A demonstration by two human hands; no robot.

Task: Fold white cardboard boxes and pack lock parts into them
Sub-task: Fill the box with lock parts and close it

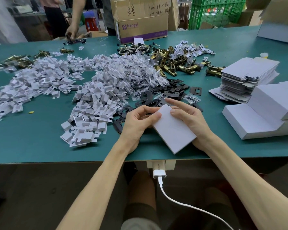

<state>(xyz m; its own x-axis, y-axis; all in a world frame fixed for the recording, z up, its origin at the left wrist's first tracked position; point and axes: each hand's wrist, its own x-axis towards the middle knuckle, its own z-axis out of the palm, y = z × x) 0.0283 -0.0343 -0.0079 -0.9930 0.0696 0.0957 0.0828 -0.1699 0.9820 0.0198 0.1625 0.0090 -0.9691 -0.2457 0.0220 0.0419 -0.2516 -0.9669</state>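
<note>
Holding centre stage is the white box [173,131], closed and lying slantwise at the near edge of the green table [32,133], caught between both hands. The left hand [137,121] curls its fingers at the box's far end, thumb pressed on the top face near the corner. The right hand [190,121] grips the right side, thumb on top, index finger pointing straight out past the box. Whether the box rests on the mat or floats just over it, I cannot tell. Just beyond the fingers lie black plates [166,91], scattered flat, with small bags of screws [140,72] heaped behind them. To the left sprawls a big pile of white card inserts [91,100]. Further back, brass latches [179,64] lie in a tangle. On the right, a stack of flat box blanks [246,75] stands behind folded boxes [256,120]. At the far edge sits a brown carton [140,19], and another person's hand [71,33] touches dark parts there.
</note>
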